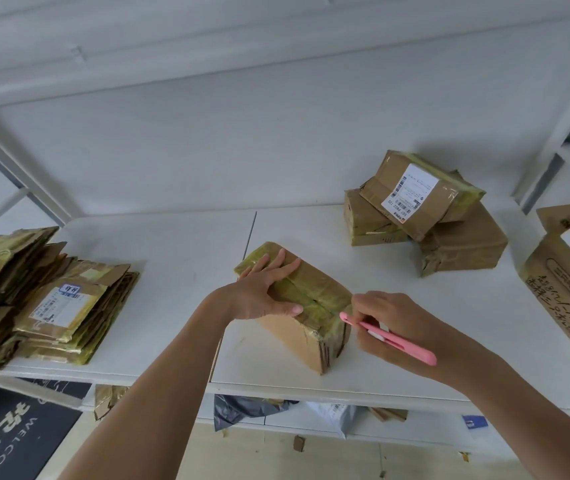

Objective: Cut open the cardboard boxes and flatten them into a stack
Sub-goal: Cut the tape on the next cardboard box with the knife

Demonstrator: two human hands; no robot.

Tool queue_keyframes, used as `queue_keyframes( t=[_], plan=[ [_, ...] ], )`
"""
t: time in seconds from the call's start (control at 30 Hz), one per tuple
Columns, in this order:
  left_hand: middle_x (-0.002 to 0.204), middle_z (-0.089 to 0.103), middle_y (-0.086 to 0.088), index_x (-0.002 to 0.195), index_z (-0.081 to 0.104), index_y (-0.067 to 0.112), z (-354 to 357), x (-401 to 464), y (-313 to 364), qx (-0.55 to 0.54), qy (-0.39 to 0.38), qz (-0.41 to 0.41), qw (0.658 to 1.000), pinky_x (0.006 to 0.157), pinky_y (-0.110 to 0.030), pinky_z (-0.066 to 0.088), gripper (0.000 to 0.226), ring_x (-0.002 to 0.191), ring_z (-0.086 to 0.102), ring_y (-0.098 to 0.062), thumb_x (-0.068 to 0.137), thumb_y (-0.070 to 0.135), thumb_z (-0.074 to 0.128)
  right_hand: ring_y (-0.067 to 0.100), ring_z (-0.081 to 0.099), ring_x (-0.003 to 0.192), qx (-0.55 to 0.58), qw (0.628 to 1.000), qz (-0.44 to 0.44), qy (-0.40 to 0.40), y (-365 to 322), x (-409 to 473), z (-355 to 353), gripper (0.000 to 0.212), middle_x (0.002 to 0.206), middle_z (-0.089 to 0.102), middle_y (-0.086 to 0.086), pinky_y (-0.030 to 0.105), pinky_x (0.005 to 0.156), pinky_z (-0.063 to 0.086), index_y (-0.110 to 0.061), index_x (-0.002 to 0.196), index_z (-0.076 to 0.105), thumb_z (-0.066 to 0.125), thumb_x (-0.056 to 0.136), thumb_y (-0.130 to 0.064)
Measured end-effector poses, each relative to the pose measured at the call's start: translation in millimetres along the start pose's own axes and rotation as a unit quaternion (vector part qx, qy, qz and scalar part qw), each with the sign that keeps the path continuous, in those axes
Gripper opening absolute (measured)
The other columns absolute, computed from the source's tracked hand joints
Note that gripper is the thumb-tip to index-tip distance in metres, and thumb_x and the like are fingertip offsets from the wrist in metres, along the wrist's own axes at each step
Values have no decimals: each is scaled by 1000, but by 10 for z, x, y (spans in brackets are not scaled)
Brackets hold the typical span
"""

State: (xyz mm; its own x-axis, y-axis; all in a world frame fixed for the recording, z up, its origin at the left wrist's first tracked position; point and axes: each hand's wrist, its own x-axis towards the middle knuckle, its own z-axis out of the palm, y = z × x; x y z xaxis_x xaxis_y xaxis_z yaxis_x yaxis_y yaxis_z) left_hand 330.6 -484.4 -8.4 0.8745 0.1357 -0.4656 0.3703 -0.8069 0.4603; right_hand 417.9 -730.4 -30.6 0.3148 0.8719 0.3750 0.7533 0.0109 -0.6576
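Left hand [264,289] flat, fingers straight and spread, palm down, forearm reaching in from near-left; right hand [391,327] curled in a pen-like grip, forearm from near-right.

I stand at a white table [159,244] with a seam down its middle, pushed against a plain white wall [242,140]. Grey-white shelf posts [17,174] slant up on both sides. Below me, a dark welcome mat [10,434] lies on the pale floor [276,455], scattered with scraps.
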Motion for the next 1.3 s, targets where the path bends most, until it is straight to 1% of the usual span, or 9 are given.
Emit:
queue_keyframes(
  t=[0.17, 0.23, 0.3, 0.37, 0.47, 0.6, 0.8, 1.07, 1.3],
  plan=[
    [163, -13, 18, 154, 4, 47, 53, -84, 19, 39, 58, -32, 997, 122, -46, 2, 90, 150, -13, -7, 85, 63, 59, 7, 48, 54, 43, 995, 87, 7, 27, -226, -151, 24, 67, 54, -9, 19, 48, 37, -35, 72, 44, 55, 90, -24],
    [165, -7, 10, 156, 2, 40, 160, -133, 107, 98, 110, -71, 987, 123, -47, 12, 90, 152, -5, -13, 84, 75, 43, 15, 51, 52, 100, 982, 144, 75, 87, -373, -173, 20, 67, 59, 2, 28, 47, 41, -28, 74, 50, 60, 90, -20],
    [163, 19, -2, 156, 16, 29, 271, -156, 280, 213, 166, -118, 956, 112, -45, 37, 92, 148, 21, -23, 81, 81, 27, 24, 60, 60, 157, 951, 193, 182, 139, -466, -98, 20, 71, 65, 9, 36, 52, 49, -18, 77, 55, 64, 92, -6],
    [138, 48, -6, 140, 42, 17, 350, -133, 395, 310, 244, -116, 911, 92, -36, 50, 94, 128, 47, -25, 79, 84, 16, 24, 65, 69, 217, 915, 222, 258, 161, -472, 50, 15, 75, 68, 13, 31, 61, 54, -4, 80, 54, 58, 93, 4],
    [124, 50, -6, 124, 51, 12, 394, -46, 317, 262, 304, -26, 916, 97, -34, 43, 106, 119, 50, -26, 73, 90, 1, 27, 66, 74, 320, 853, 260, 320, 164, -397, 264, 15, 72, 67, 12, 31, 75, 58, 0, 81, 51, 52, 95, 6],
    [154, 32, -6, 136, 37, 8, 484, 19, 129, 154, 284, -19, 946, 116, -34, 27, 112, 145, 27, -22, 69, 93, 7, 31, 60, 75, 382, 805, 262, 371, 179, -228, 403, 19, 70, 62, 11, 51, 85, 58, -5, 80, 51, 52, 97, 4],
    [161, 22, 1, 146, 32, 20, 547, -22, 90, 121, 290, -8, 949, 120, -29, 15, 107, 149, 16, -14, 67, 90, 19, 21, 62, 75, 390, 796, 238, 397, 128, 32, 465, 18, 69, 62, 3, 56, 86, 56, -6, 83, 50, 51, 98, 4],
    [163, 14, 7, 151, 28, 26, 525, -71, 52, 86, 274, 2, 958, 121, -29, 12, 110, 151, 8, -10, 62, 89, 27, 28, 62, 76, 374, 799, 235, 408, 215, 69, 533, 17, 70, 61, 5, 64, 83, 53, -6, 83, 50, 52, 98, 3],
    [163, 16, 7, 151, 30, 26, 510, -26, 15, 92, 274, 0, 957, 121, -31, 16, 114, 151, 11, -11, 60, 93, 23, 24, 60, 70, 307, 858, 222, 347, 311, 16, 438, 19, 68, 59, 7, 66, 74, 52, -15, 76, 52, 53, 91, -3]
  ],
)
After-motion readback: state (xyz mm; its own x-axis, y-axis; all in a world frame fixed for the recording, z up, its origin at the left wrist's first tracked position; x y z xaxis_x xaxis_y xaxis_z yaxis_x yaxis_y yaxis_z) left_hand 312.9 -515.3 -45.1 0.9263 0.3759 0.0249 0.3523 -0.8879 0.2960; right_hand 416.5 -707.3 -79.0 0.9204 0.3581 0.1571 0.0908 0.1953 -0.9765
